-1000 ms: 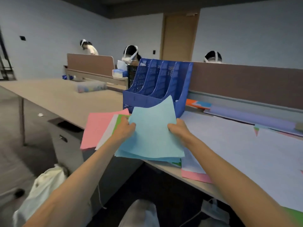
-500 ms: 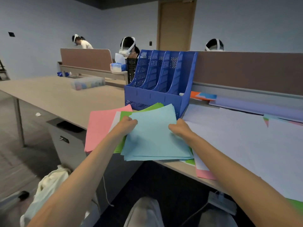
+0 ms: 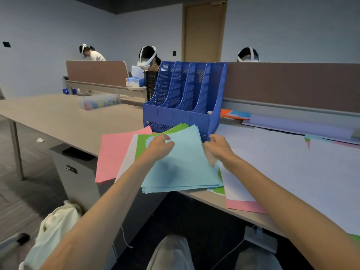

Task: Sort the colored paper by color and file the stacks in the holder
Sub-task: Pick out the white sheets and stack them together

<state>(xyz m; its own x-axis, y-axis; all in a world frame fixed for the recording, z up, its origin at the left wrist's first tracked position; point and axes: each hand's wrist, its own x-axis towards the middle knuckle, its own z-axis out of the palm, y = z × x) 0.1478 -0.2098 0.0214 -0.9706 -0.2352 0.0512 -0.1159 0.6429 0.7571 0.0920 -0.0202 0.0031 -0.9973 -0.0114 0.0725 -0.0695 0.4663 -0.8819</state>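
no readable text, no labels (tissue box print blurred)

We see both our bare forearms reaching forward from the lower corners of the view and drawing closer together toward the hands. Our left hand [image 3: 159, 146] lies knuckles up, its fingers curled down over the upper left edge of the stack of light blue paper sheets [image 3: 181, 168], with the thumb hidden beneath. Our right hand [image 3: 218, 147] sits level with it on the opposite side, back toward us, fingers curled in and pinching the stack's right edge. Both wrists are nearly straight. The hands are apart, with the stack between them.
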